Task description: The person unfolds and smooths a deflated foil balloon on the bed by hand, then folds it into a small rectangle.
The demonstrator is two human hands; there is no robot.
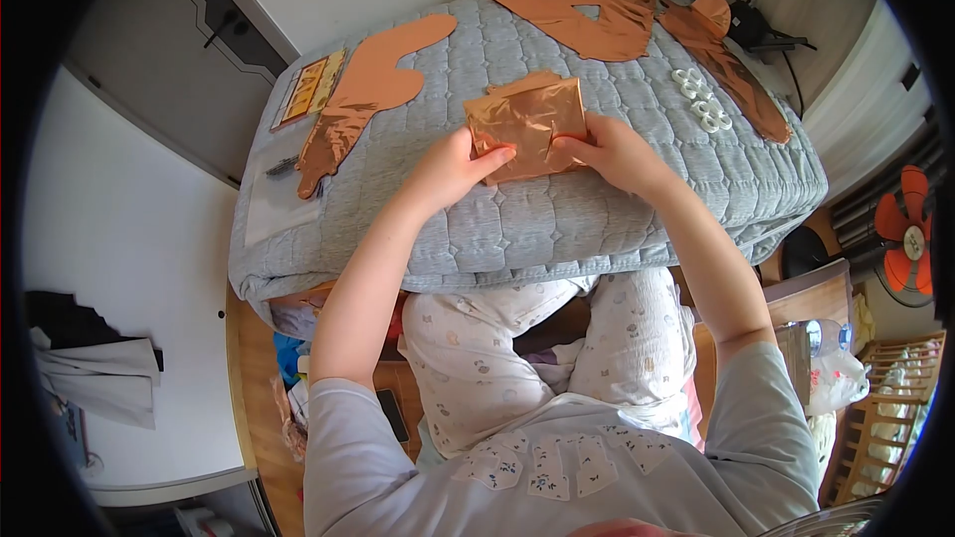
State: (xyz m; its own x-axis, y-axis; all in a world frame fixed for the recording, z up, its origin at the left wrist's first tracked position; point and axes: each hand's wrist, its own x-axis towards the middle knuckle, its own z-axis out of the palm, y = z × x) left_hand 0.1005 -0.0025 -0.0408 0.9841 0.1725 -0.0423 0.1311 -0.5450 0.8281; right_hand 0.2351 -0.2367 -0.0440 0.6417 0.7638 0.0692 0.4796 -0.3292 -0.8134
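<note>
Both hands hold a folded, shiny rose-gold foil sheet [527, 124], which looks like a folded foil balloon, above the front part of the mattress. My left hand [466, 167] grips its lower left edge, thumb on top. My right hand [619, 154] pinches its right edge the same way. The fingers underneath are hidden by the foil. A flat, curved foil balloon [373, 75] lies to the left. Farther back rests a wide foil balloon [597, 25] with a small opening in it. A long, narrow foil balloon [721, 65] stretches along the right side.
The quilted grey mattress [428, 239] spans the space before my knees. White rings [701, 99] lie on its right; a yellow-and-red packet [311, 89] and a clear plastic sheet [279, 204] on its left. An orange fan [907, 229] stands at far right, a phone [393, 416] below.
</note>
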